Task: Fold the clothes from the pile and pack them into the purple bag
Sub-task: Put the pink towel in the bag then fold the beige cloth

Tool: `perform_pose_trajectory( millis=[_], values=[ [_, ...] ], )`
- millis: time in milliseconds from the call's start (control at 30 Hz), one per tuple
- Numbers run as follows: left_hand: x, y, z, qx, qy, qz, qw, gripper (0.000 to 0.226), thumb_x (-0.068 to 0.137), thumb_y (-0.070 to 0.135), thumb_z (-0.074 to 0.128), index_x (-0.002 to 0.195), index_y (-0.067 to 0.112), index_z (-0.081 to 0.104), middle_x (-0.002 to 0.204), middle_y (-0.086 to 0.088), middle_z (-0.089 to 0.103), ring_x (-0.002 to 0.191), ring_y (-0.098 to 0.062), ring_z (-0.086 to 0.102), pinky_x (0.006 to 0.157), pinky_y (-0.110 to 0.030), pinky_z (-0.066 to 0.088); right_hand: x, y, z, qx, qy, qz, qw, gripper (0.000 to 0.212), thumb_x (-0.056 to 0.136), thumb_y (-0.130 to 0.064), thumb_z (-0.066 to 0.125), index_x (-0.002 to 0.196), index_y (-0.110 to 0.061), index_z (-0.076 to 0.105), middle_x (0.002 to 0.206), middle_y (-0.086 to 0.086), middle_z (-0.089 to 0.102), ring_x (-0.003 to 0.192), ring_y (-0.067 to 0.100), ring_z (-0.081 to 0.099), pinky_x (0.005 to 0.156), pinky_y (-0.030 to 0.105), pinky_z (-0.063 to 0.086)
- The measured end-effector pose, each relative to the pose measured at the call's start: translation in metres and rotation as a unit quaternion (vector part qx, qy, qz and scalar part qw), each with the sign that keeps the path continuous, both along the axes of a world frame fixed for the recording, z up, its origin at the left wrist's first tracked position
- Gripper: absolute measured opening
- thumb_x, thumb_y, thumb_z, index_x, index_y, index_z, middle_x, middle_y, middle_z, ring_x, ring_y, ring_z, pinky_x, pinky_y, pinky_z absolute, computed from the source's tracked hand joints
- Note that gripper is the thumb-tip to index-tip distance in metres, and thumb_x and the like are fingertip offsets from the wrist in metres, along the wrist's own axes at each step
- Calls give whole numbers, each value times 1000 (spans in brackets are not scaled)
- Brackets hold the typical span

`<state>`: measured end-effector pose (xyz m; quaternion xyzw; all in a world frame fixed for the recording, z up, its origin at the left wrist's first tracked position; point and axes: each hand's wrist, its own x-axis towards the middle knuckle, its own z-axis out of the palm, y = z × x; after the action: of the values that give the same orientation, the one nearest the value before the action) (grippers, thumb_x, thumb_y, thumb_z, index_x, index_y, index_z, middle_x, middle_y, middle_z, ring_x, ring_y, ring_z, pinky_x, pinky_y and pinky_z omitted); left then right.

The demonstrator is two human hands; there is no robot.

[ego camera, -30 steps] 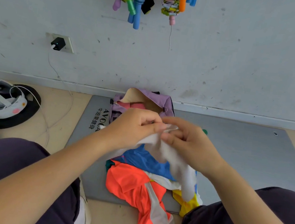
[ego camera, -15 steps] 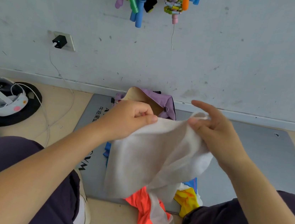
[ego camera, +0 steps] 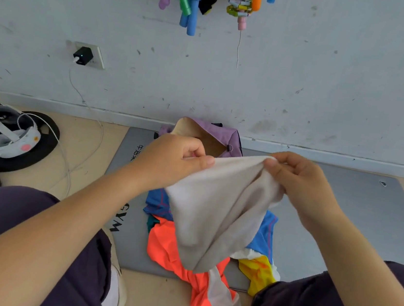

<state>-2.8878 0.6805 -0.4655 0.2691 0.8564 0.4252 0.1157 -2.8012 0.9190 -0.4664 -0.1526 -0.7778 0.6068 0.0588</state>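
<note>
Since half a second ago the two hands have drawn closer, bunching the cloth's top edge between them. Left hand [ego camera: 177, 161] pinches one corner of the pale beige soft cotton garment [ego camera: 216, 210] with curled fingers; the right hand [ego camera: 297, 179] pinches the other corner, so the cloth hangs above the loose pile of blue, orange and yellow clothes [ego camera: 183, 254] on the grey gym mat [ego camera: 341, 213]. Farther off, against the wall, the purple fabric bag [ego camera: 223, 135] stands open. Judging by this, folding has barely begun: the pile remains unfolded and unpacked.
</note>
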Motion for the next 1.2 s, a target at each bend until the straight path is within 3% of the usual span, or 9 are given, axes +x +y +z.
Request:
perform_pose_trajectory(
  millis=[200,300,400,567,700,800,933,1067,1200],
  values=[
    [12,11,-3,27,-22,-50,998,24,94,28,64,75,14,64,44,18,43,41,0,34,47,-12,23,7,-17,0,21,-14,166,986,33,92,-18,65,115,-43,65,62,31,43,63,21,44,63,33,39],
    [20,18,-5,66,-39,-80,994,23,94,28,64,78,12,66,48,15,42,44,-1,31,46,-11,23,10,-32,-2,6,-38,237,971,23,93,-22,64,114,-32,66,67,39,45,65,26,42,62,39,35],
    [20,18,-4,66,-48,-89,993,25,94,31,63,77,13,65,49,13,39,46,-4,27,45,-15,20,8,-33,-4,-8,-43,195,980,7,91,-20,66,94,-14,67,78,42,54,68,25,46,64,40,37],
    [8,7,-3,10,-52,-65,997,29,92,38,65,72,17,66,49,14,43,46,-2,32,47,-14,24,3,-17,-4,-3,-45,145,988,7,91,-16,65,91,-10,67,81,14,74,67,13,64,60,19,50],
    [-1,0,-3,0,-31,-54,998,27,90,35,69,68,20,66,48,14,46,46,-1,37,48,-11,29,2,-11,-7,42,-49,118,991,6,91,-21,66,87,-17,67,83,22,70,68,16,58,67,29,46],
    [-7,-7,-2,-1,-9,-44,999,18,88,33,71,71,28,71,71,8,67,59,2,53,59,-10,40,1,-8,-10,64,-53,94,992,7,91,-21,66,85,-19,67,82,26,68,67,19,54,69,34,44],
    [-11,-9,-5,28,-88,-4,996,10,84,28,75,77,21,75,85,3,74,71,-22,70,62,-36,61,-1,-4,-14,93,-52,77,991,7,91,-20,65,85,-21,66,79,22,69,64,19,56,65,32,44],
    [-8,-5,-6,113,-198,33,973,26,83,25,75,78,3,62,82,-19,62,72,-26,66,65,-38,61,-2,-2,-15,111,-51,58,991,8,91,-21,66,83,-23,66,73,15,70,57,10,54,55,22,41],
    [0,2,-6,184,-241,40,952,21,94,19,64,80,11,51,73,-8,41,66,-30,52,56,-30,58,0,-7,-14,89,-46,63,993,5,93,-21,63,93,-26,64,70,17,66,58,16,53,57,28,43]
  ],
)
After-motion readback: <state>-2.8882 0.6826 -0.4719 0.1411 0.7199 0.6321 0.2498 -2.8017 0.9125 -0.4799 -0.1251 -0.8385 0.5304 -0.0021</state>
